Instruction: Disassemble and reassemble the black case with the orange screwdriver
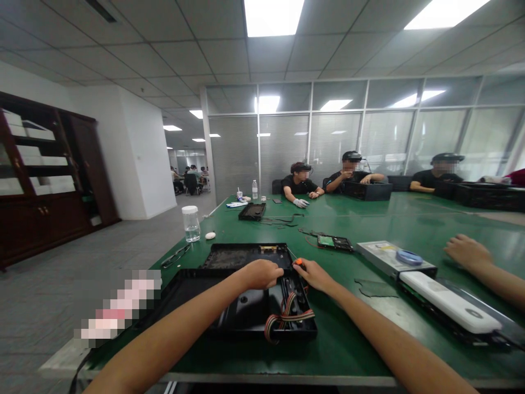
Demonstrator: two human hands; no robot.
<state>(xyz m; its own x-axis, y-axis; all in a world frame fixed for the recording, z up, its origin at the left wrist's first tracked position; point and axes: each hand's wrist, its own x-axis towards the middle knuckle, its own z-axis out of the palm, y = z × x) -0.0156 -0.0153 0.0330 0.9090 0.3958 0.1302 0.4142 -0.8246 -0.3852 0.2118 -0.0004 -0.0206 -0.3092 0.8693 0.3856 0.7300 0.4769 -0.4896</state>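
Note:
An opened black device housing [241,317] lies in front of me, a striped ribbon cable [287,317] looping over its near right corner. My left hand [262,273] is closed above the housing's right part; whatever its fingers may hold is hidden. Beside it, at the housing's right edge, my right hand [314,273] grips a screwdriver by its orange handle [301,264]. The thin shaft appears to point up and away to the left. Directly behind the housing sits another shallow black casing part [238,256] with a small brass-coloured piece inside.
Glasses [176,256] and a lidded jar [191,224] are at left. A circuit board [334,242], metal box [389,257], tape roll [409,258] and white elongated device [451,302] lie right. Another person's hand [467,251] rests nearby. Several people sit across the green table [328,323].

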